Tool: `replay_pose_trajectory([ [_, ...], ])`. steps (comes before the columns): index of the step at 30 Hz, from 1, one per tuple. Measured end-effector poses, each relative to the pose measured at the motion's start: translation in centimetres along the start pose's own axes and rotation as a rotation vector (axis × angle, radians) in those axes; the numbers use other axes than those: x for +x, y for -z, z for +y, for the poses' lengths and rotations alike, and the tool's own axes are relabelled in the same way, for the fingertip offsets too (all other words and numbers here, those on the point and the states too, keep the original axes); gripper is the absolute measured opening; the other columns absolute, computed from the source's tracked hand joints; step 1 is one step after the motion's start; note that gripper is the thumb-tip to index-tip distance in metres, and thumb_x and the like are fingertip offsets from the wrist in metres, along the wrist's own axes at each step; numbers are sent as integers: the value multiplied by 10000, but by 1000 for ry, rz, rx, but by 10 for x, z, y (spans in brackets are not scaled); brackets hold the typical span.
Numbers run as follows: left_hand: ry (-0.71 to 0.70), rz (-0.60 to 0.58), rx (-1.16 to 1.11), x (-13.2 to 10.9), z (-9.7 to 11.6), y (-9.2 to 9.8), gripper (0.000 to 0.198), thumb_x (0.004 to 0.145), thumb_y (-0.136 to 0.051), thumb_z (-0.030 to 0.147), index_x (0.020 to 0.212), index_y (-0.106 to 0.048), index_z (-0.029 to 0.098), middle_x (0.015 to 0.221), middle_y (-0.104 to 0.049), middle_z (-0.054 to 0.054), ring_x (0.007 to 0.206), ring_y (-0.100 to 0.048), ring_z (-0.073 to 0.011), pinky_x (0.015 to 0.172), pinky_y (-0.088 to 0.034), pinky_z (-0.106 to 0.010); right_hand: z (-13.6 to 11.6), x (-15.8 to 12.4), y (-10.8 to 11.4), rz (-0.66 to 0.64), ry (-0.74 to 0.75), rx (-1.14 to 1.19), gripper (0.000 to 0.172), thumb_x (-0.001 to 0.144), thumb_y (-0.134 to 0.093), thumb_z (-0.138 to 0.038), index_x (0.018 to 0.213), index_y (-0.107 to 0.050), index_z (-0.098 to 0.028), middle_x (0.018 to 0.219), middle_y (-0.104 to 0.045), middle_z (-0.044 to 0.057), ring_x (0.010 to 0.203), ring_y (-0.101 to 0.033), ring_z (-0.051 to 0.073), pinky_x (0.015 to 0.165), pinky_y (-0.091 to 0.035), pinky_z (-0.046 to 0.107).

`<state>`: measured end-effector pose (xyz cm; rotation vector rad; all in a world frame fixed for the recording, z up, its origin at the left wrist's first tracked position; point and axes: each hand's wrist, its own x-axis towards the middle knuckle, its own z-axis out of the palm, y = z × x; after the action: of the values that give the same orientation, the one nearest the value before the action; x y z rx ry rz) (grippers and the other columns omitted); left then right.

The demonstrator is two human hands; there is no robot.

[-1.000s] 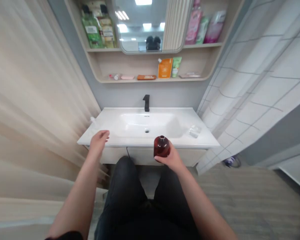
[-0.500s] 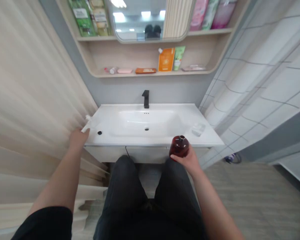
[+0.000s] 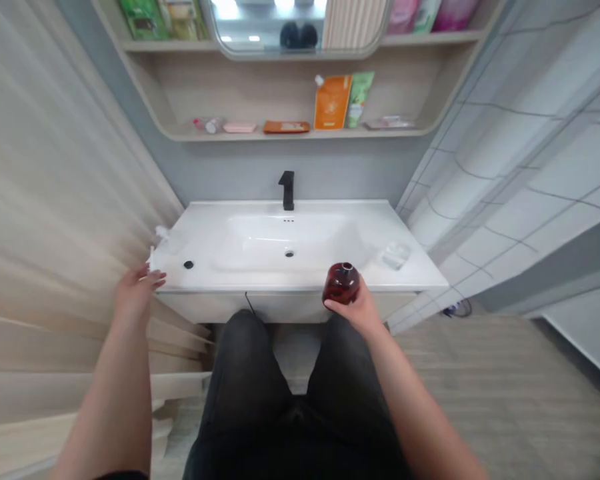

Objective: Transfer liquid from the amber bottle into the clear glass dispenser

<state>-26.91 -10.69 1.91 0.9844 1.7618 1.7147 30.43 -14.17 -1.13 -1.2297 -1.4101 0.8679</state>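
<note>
Here we go, right hand (image 3: pixel 356 310) closed around a dark red bottle (image 3: pixel 341 283), fingers wrapped low on the glass from below and the side, a firm grip! The bottle stands nearly upright, its long axis pointing up, top leaning slightly toward the right of the frame, its small round mouth facing the camera. It sits at lower centre-right, right at the front edge of the white sink counter (image 3: pixel 260 289), and the right hand is plainly the nearer one. Over at the left, the left hand (image 3: pixel 136 292) is open, fingers loosely spread, well apart from the bottle with the whole front of the sink between them. Those fingertips are just by the counter's left corner, beside a small white scrap (image 3: pixel 160 233), though I can't tell if they touch the counter. Up top, the black tap (image 3: pixel 287 190) stands behind the sink bowl (image 3: pixel 285 243), with a clear dish (image 3: pixel 396 255) off to the right
</note>
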Motion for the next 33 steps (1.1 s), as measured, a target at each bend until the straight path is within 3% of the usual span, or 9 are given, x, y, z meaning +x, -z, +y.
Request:
replay_pose_trajectory([
  [3, 159, -13, -251, -54, 8, -22, 308, 674, -808, 281, 911, -635, 187, 888, -645, -20, 755, -616, -152, 691, -493, -276, -12, 14, -32, -69, 27, 14, 985, 650, -1046, -534, 1482, -614, -233, 1385, -755, 144, 1299, -722, 391, 1216, -543, 602],
  [5, 206, -146, -358, -86, 21, -41, 261, 666, -789, 274, 870, -649, 192, 847, -643, -26, 689, -545, -132, 614, -413, -256, -20, 23, -57, -135, 44, 43, 981, 645, -1051, -520, 1477, -616, -237, 1368, -761, 132, 1267, -733, 378, 1194, -560, 586],
  [8, 162, -419, -400, -123, 45, -72, 290, 688, -838, 249, 940, -704, 200, 943, -692, -48, 715, -538, -133, 636, -421, -272, -35, 32, -99, -224, 76, 89, 962, 646, -1052, -523, 1461, -626, -242, 1368, -761, 121, 1264, -733, 366, 1183, -568, 565],
  [15, 26, -546, -230, -158, 80, -128, 576, 614, -1036, 341, 1082, -721, 223, 1045, -746, -41, 724, -581, -140, 655, -454, -284, -64, 33, -165, -355, 115, 253, 967, 688, -1028, -558, 1494, -591, -252, 1386, -761, 124, 1276, -740, 370, 1154, -589, 567],
  [20, -24, -571, -186, -161, 76, -142, 578, 578, -1047, 386, 957, -644, 220, 987, -746, -34, 866, -676, -217, 777, -527, -330, -63, 32, -168, -391, 135, 281, 952, 691, -1021, -516, 1493, -581, -254, 1402, -757, 129, 1280, -748, 375, 1148, -594, 567],
  [24, -123, -470, 24, -165, 69, -150, 615, 549, -1057, 397, 929, -603, 231, 814, -624, 46, 759, -583, -178, 712, -457, -291, -58, 35, -161, -398, 156, 209, 974, 714, -1005, -496, 1542, -556, -247, 1444, -740, 134, 1311, -736, 365, 1185, -573, 550],
  [27, -166, -421, 17, -165, 64, -154, 609, 572, -1045, 402, 921, -575, 235, 812, -598, 58, 765, -575, -170, 728, -462, -286, -60, 37, -157, -453, 188, 208, 1049, 742, -1000, -516, 1622, -498, -242, 1509, -703, 155, 1371, -705, 365, 1231, -535, 559],
  [30, -161, -353, -41, -155, 62, -151, 606, 604, -1040, 419, 933, -564, 240, 843, -614, 45, 781, -600, -173, 739, -485, -290, -60, 38, -149, -523, 198, 201, 1184, 750, -1009, -547, 1718, -384, -274, 1628, -614, 181, 1484, -629, 371, 1242, -521, 578],
  [33, -142, -248, -150, -127, 64, -134, 606, 645, -1025, 410, 1014, -576, 240, 969, -677, 4, 868, -657, -184, 778, -517, -294, -49, 44, -125, -438, 149, 147, 1161, 782, -977, -594, 1731, -364, -326, 1649, -596, 178, 1502, -607, 367, 1188, -555, 593],
])
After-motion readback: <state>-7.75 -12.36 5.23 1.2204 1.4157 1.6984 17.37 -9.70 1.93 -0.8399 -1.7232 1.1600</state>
